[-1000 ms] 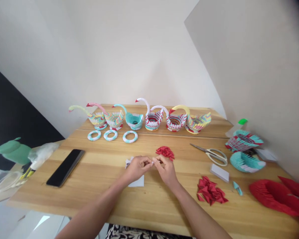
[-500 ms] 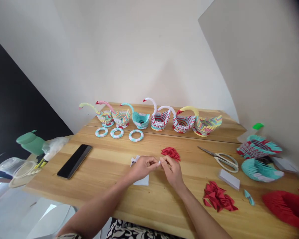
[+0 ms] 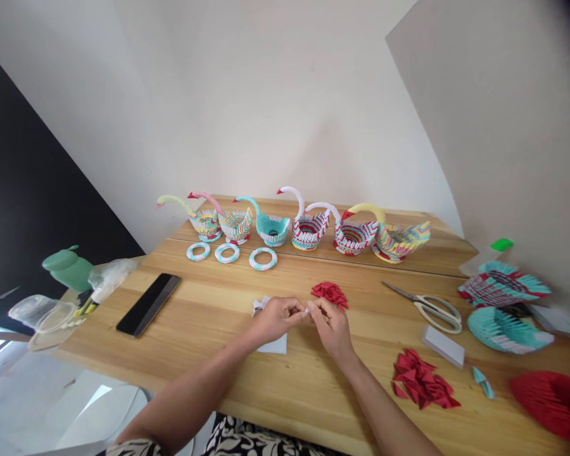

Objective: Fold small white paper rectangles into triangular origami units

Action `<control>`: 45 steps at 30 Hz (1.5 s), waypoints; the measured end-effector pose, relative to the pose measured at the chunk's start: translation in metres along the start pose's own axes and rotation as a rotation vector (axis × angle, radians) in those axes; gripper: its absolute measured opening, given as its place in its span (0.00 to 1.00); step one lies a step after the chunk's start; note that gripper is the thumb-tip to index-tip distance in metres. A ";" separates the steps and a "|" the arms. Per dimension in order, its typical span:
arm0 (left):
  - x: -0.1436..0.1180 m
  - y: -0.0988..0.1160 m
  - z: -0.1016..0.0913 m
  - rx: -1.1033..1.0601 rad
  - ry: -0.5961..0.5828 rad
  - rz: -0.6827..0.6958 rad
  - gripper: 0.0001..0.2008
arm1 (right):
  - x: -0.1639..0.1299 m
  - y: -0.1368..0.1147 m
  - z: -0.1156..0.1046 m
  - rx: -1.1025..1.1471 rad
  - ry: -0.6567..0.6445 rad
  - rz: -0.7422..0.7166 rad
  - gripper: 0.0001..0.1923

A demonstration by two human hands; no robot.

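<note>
"While the hands are so close together, what are they holding?"

"The left hand (image 3: 278, 318) and the right hand (image 3: 331, 325) both pinch one little white bit (image 3: 307, 310) with their fingertips."

"Where is it?"

"Right between the two hands, over the middle of the wooden surface (image 3: 218, 291). It's too small and covered up for me to tell its shape."

"What's around them?"

"A white sheet (image 3: 274, 346) lies on the near side of the left hand, and some white scraps (image 3: 258, 306) peek out on its far side. A red pile (image 3: 330, 294) sits just past the right hand."

"Anything else?"

"Scissors (image 3: 436, 311) lie to the right, with a white block (image 3: 444, 346) and a second red pile (image 3: 422, 380) nearer. A black phone (image 3: 149, 304) is on the left. Far back, six swans (image 3: 272, 230) stand in a row, with three rings (image 3: 263, 268) in front of the left ones."
</note>
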State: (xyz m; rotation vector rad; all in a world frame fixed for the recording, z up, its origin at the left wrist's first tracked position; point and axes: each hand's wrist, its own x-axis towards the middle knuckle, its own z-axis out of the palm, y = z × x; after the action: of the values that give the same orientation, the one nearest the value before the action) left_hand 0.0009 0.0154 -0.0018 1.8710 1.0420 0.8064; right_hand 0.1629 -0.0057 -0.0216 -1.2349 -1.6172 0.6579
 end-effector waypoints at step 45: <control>-0.002 0.001 0.002 -0.033 -0.045 -0.033 0.08 | -0.001 -0.004 0.001 -0.049 0.002 -0.027 0.16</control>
State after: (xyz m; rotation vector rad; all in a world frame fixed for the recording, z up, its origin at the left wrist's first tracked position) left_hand 0.0017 0.0133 -0.0021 1.8314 1.0233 0.7549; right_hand 0.1604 -0.0076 -0.0187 -1.2470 -1.6540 0.6028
